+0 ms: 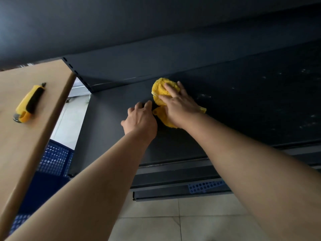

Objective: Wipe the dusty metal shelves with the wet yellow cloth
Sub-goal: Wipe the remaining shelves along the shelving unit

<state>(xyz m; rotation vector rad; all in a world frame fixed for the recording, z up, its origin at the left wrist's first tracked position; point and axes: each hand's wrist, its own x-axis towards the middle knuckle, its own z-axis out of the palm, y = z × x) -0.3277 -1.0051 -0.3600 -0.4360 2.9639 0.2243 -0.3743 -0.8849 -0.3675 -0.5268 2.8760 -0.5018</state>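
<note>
A bunched yellow cloth lies on the dark grey metal shelf, near its back left part. My right hand lies flat on top of the cloth with straight fingers, pressing it to the shelf. Just left of it, my left hand rests on the shelf with its fingers bent, their tips at the cloth's lower corner; whether they pinch it I cannot tell. The shelf to the right of the cloth looks darker and carries pale dust specks.
A wooden board stands at the left with a yellow and black utility knife on it. Blue plastic crates sit below it. A lower shelf edge with a blue perforated strip juts out over the tiled floor.
</note>
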